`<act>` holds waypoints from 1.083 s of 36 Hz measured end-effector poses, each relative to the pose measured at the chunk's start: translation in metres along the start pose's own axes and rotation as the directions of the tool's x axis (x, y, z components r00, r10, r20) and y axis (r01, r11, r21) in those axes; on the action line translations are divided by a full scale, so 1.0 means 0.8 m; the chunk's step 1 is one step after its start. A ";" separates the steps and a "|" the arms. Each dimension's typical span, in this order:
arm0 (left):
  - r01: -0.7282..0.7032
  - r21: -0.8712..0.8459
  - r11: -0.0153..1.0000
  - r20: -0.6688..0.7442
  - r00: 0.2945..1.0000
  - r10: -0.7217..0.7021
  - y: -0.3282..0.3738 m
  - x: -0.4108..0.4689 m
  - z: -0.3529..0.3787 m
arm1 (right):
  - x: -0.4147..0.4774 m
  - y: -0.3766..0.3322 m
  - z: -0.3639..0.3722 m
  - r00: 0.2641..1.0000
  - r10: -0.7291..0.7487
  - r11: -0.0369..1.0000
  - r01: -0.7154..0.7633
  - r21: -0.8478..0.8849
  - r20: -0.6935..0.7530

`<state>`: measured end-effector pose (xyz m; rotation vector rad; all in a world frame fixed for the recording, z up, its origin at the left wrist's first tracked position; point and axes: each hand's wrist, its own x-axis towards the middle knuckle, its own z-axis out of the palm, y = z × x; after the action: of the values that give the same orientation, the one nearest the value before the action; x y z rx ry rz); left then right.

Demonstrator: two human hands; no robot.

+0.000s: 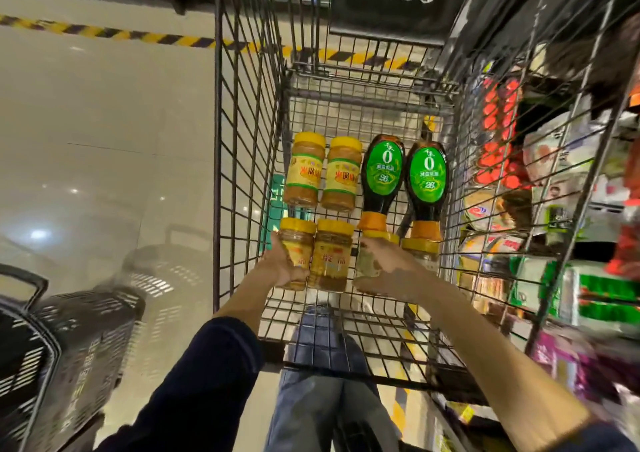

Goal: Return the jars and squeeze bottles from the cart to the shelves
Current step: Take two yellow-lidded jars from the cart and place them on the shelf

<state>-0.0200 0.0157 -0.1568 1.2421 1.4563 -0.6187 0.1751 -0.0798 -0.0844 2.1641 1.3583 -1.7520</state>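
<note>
Reaching into the cart [249,105], the left hand [282,264] gripped its nearest-left jar [294,254] (lift straight); the right hand [388,271] clasped another jar [372,261].

Both arms reaching forward and down, left forearm in a dark sleeve pushed up, left hand [285,266] curling its fingers around a held object, right forearm bare, right hand [388,271] blurred, apparently closing on another.

A shop aisle: a wire cart [249,112], seemingly stocked shelves [554,188] of packaged goods, and stacked plastic baskets [69,340].
</note>
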 end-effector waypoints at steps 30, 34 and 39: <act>-0.193 0.091 0.977 -0.003 0.981 0.194 0.044 -0.081 -0.042 | 0.006 -0.047 0.026 0.985 0.092 0.956 -0.046 0.288 -0.149; -0.202 -0.016 0.979 0.055 0.978 0.203 0.048 -0.097 -0.048 | 0.029 -0.045 0.040 0.977 0.148 0.961 -0.106 0.256 -0.152; -0.293 -0.115 0.949 0.017 0.955 0.297 0.051 -0.104 -0.056 | 0.052 -0.041 0.053 0.960 0.255 0.962 -0.241 0.126 -0.116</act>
<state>-0.0096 0.0380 -0.0571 1.3218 1.2273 -0.3498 0.1207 -0.0574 -0.1185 2.4232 0.9768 -1.6528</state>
